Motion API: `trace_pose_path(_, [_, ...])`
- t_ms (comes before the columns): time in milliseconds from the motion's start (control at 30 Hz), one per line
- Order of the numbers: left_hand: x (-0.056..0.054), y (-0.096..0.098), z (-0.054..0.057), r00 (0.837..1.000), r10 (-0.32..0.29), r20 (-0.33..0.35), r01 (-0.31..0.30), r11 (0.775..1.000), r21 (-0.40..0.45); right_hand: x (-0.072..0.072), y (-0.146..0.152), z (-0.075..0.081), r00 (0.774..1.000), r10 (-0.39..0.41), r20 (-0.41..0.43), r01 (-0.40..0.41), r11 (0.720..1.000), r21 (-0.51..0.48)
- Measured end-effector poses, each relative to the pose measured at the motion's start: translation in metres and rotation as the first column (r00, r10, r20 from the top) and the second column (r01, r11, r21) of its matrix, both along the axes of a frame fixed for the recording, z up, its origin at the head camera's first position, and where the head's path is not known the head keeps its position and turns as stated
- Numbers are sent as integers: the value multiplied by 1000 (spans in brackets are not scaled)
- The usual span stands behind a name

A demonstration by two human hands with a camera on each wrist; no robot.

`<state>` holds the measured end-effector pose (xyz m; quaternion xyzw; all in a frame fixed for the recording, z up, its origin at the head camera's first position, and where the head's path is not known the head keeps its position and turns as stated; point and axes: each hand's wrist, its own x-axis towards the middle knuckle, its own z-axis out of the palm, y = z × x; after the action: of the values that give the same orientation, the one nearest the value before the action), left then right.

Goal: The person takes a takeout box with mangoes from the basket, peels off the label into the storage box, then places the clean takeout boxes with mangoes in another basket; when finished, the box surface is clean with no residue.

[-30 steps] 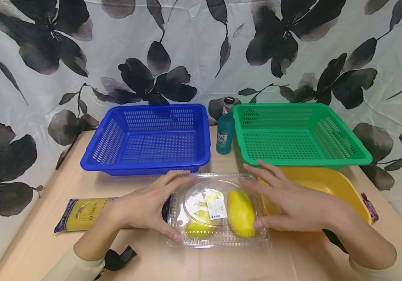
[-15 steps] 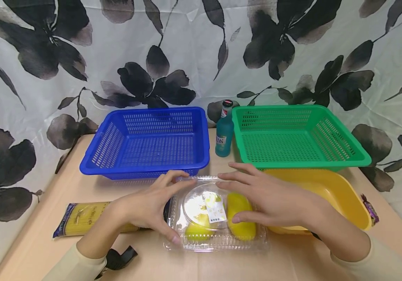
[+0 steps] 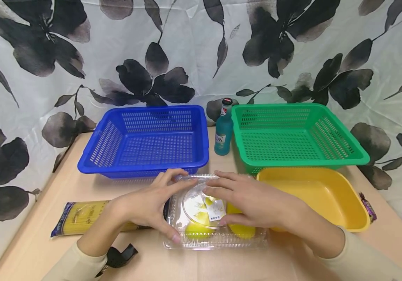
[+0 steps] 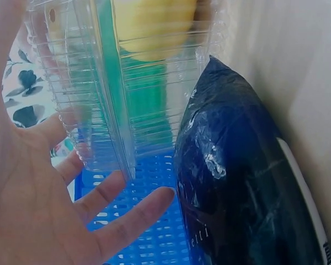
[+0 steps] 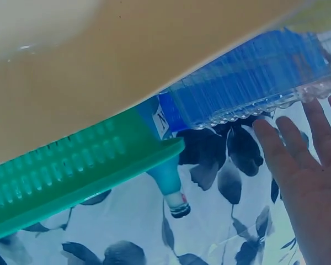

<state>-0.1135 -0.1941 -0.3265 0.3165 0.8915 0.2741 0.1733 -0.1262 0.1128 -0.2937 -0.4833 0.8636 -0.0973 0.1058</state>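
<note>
Pale beige table (image 3: 186, 267), bearing near its middle a clear rectangular plastic box (image 3: 195, 208). My right hand (image 3: 253, 203), fingers extended, overlies the box's right part, contact not discernible; my left hand (image 3: 147, 207) spreads its fingers wide along its left side. Two rounded yellow fruits (image 3: 199, 230) lie inside.

The pale table (image 3: 229, 269) carries 1 clear box (image 3: 194, 203) between the left fingers (image 3: 181, 185) and right fingers (image 3: 222, 192); beyond them, 1 blue basket (image 3: 155, 148), 1 bottle (image 3: 223, 134) and 1 green basket (image 3: 278, 144); to their right, 1 yellow tub (image 3: 316, 197) and 1 small wrapper (image 3: 367, 207); to their left, 1 pasta packet (image 3: 83, 218).
</note>
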Motion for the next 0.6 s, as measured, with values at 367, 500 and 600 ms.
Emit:
trace_pose_path(367, [0, 1, 0, 999, 24, 37, -23, 999, -23, -1, -5, -3, 999, -11, -37, 13, 999, 40])
trace_pose_path(500, [0, 0, 0, 999, 24, 38, -23, 1000, -21, -3, -6, -5, 994, 34, -100, -33, 999, 17])
trace_pose_path(600, [0, -1, -2, 999, 19, 35, -19, 1000, -11, -4, -7, -6, 990, 55, -129, -53, 998, 22])
